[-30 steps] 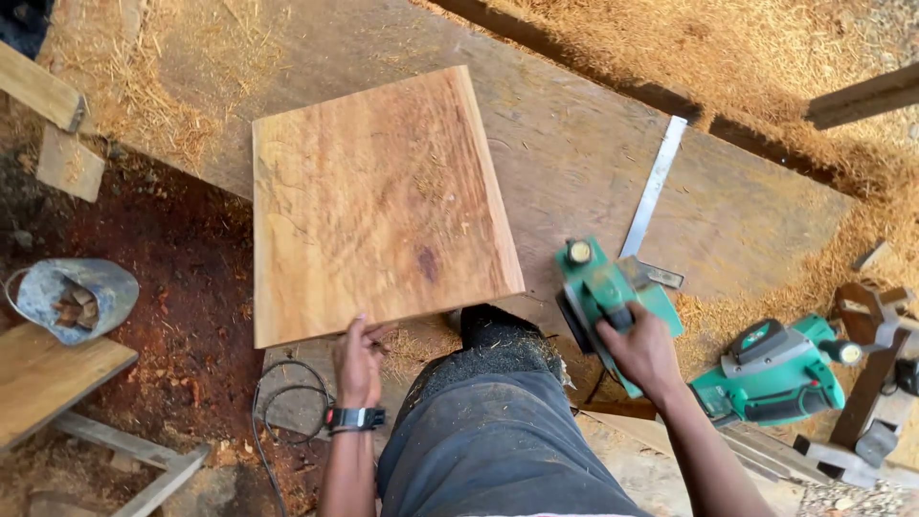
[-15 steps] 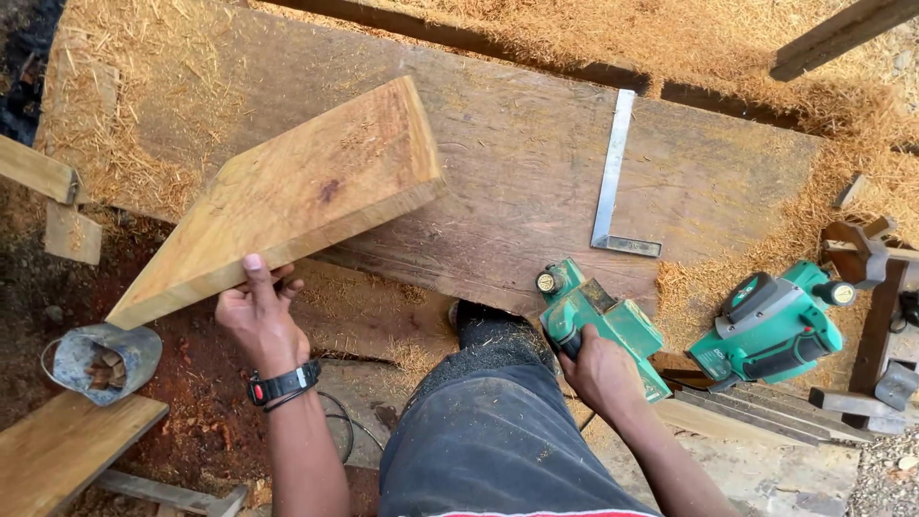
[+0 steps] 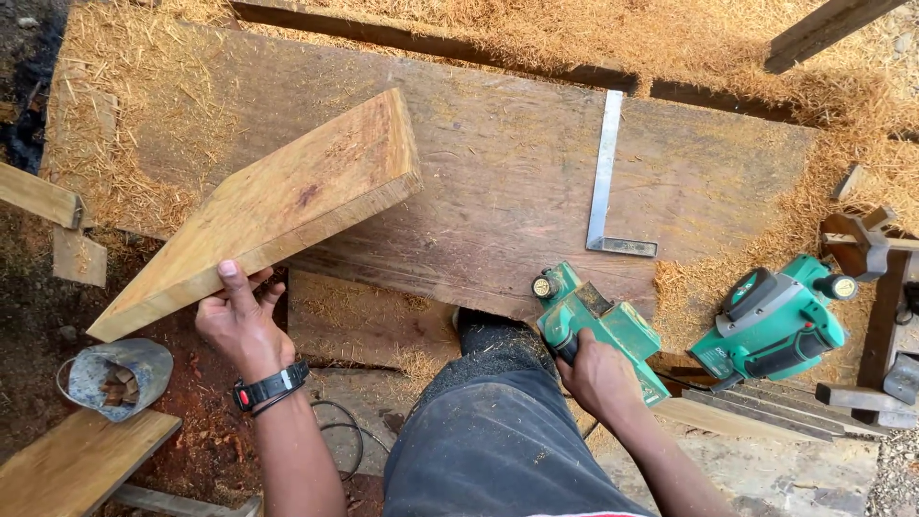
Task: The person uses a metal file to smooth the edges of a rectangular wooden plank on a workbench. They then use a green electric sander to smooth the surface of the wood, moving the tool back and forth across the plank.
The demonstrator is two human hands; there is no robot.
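My left hand (image 3: pixel 241 321) grips the near edge of a thick pale wooden board (image 3: pixel 273 206), which is tilted up off the big dark workbench plank (image 3: pixel 498 182), its far end still over the bench. My right hand (image 3: pixel 598 378) is closed around the handle of a green electric planer (image 3: pixel 598 321) that sits at the bench's near edge. A black watch is on my left wrist. My knee in dark dusty trousers (image 3: pixel 488 421) rests against the bench between both hands.
A metal try square (image 3: pixel 605 182) lies on the bench. A second green planer (image 3: pixel 775 325) rests at right near wooden offcuts (image 3: pixel 866 287). Sawdust heaps cover the far bench. A small metal tin (image 3: pixel 115 375), plank (image 3: pixel 77 464) and cable (image 3: pixel 340 436) lie lower left.
The board went from lying flat on the bench to tilted up and swung left in my left hand. My right hand kept hold of the planer.
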